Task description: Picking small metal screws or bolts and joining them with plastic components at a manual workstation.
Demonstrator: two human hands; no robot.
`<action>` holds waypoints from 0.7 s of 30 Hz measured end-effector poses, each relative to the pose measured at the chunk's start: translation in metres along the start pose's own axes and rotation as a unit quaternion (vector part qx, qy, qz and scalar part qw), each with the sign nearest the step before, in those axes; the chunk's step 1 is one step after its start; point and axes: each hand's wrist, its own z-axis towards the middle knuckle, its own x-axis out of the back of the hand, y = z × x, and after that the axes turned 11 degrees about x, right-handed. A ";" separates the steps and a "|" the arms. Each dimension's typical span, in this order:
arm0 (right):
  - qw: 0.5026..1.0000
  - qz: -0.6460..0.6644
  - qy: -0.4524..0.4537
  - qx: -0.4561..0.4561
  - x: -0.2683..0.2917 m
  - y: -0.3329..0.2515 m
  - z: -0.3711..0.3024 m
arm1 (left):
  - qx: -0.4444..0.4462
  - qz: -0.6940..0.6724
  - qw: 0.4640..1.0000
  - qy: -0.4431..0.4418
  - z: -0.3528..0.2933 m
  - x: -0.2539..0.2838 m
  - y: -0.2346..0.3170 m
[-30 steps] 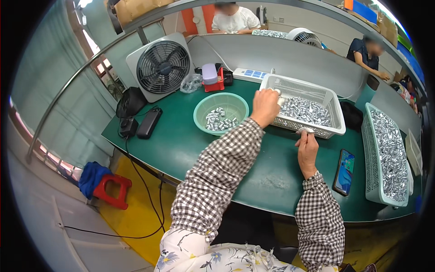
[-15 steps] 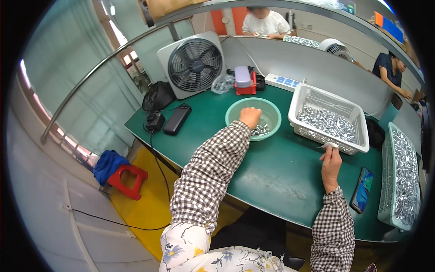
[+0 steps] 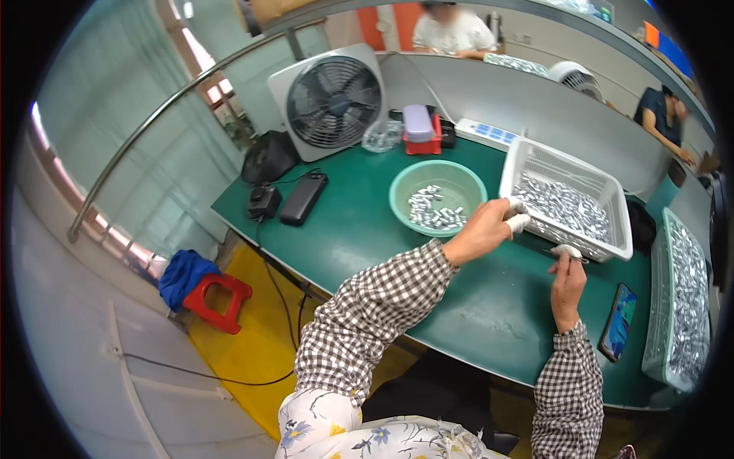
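Observation:
My left hand point(image 3: 486, 232) is between the green bowl point(image 3: 399, 210) and the white basket point(image 3: 625, 245), its white-covered fingertips at the basket's near left corner. Thumb and forefinger look apart, with nothing visible between them. Small silvery metal parts point(image 3: 437, 210) lie in the bowl; many more point(image 3: 566, 208) fill the basket. My right hand point(image 3: 567, 294) is at the basket's near side, fingers closed on a thin metal tool point(image 3: 579, 258) whose exact kind is unclear. White covering shows on its fingertip too.
A phone point(image 3: 618, 321) and a long green basket point(image 3: 655, 336) of metal parts are at the right. A fan point(image 3: 335, 99), black power bank point(image 3: 303, 199), purple case point(image 3: 418, 124) and power strip point(image 3: 487, 134) stand along the back and left. Two people work beyond the divider point(image 3: 459, 84).
My left hand has come out of the green bowl and moved right to the white basket's corner. My right hand stays near the basket with its thin tool. The view has shifted slightly.

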 end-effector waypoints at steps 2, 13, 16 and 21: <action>1.000 -0.020 -0.003 0.019 -0.001 -0.009 0.005 | 0.088 -0.150 0.980 -0.097 -0.009 -0.014 0.001; 0.998 0.060 -0.005 0.014 0.000 -0.024 0.006 | 0.119 -0.227 0.961 -0.106 -0.012 -0.038 -0.038; 0.995 0.073 -0.030 0.067 0.002 -0.026 0.003 | 0.140 -0.202 0.965 -0.093 -0.014 -0.043 -0.038; 0.987 0.091 -0.048 0.120 -0.002 -0.025 -0.001 | 0.137 -0.173 0.971 -0.087 -0.017 -0.046 -0.036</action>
